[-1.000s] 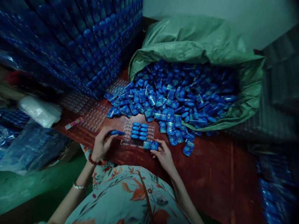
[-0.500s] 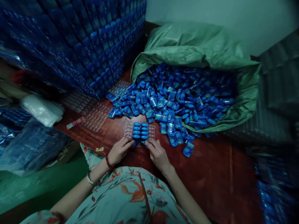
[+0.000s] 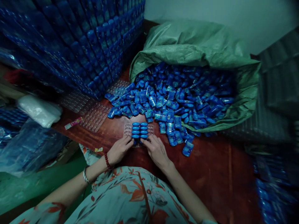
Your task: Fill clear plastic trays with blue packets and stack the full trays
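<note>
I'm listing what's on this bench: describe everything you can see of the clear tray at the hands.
The clear tray looks like thin moulded plastic with rows of small hollows. It lies flat on the reddish table. Eight blue packs sit in two middle columns; the side hollows look empty. The left hand and right hand are at its near edge, partly hiding more blue there.
</note>
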A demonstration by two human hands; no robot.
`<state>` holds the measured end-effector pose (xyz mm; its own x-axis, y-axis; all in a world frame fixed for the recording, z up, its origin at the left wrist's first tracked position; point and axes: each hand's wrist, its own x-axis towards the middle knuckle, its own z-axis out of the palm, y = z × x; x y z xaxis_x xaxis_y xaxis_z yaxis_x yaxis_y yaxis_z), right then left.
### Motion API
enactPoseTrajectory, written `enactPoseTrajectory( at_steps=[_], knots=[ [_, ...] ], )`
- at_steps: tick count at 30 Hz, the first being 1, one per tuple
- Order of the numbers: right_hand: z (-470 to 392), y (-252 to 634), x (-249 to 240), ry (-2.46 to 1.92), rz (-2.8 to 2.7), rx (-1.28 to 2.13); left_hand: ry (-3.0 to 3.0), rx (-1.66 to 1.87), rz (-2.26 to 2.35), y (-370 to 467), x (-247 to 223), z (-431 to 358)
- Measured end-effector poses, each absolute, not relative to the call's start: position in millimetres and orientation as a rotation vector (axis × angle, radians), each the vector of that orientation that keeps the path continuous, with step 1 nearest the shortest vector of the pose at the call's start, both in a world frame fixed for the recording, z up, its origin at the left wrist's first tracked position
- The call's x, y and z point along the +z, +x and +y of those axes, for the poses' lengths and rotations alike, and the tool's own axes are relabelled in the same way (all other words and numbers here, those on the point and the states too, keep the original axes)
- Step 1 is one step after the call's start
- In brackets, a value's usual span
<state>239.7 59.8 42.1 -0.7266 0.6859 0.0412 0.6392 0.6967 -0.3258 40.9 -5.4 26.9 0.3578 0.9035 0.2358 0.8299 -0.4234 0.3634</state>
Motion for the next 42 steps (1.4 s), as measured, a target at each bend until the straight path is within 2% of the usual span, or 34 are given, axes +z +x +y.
enactPoseTrajectory(
  at_steps=[7, 14, 17, 24, 30, 37, 42],
  knots=[
    [58, 242, 32, -0.943, -2.702, 0.432, 2.394, 0.609, 1.749, 49, 26, -15],
    [65, 239, 39, -0.868, -2.797, 0.403, 2.369, 0.151, 1.803, 76, 38, -1],
    [64, 237, 40, -0.924, -2.795, 0.391, 2.462, 0.074, 1.800, 81, 36, 2],
    [66, 238, 38, -0.953, -2.799, 0.452, 2.641, 0.279, 1.652, 53, 24, -1],
    [69, 240, 36, -1.018, -2.791, 0.528, 2.618, 0.532, 1.729, 49, 7, -6],
    [65, 238, 34, -0.967, -2.771, 0.292, 2.488, 0.356, 2.089, 57, 4, -15],
    [68, 254, 21, -1.096, -2.524, 0.274, 2.333, 0.600, 2.035, 53, 23, 1]
  ],
)
